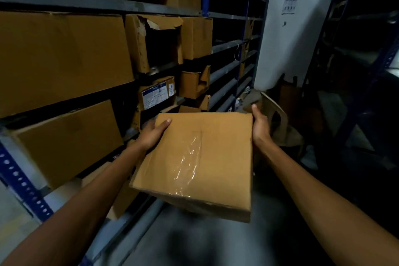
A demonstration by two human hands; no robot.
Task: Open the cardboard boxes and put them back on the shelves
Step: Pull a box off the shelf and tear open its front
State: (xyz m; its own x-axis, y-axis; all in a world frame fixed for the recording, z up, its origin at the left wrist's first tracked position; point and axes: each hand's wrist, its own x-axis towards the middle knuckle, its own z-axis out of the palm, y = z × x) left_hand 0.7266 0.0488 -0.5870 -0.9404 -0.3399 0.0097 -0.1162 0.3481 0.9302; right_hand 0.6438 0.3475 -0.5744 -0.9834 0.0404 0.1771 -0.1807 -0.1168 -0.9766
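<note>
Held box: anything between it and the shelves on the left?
Nothing visible stands between the held box and the rack. But the nearest bays are filled by a large carton and a labelled box. The left hand and right hand grip its sides.

Fingers of the left hand [152,134] and right hand [260,124] are hidden behind the box [198,157]; the label [157,96] cannot be read.

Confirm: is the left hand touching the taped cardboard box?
Touching. The head view shows the left hand gripping the far left corner of the taped cardboard box, with its thumb lying flat on the top face.
</note>
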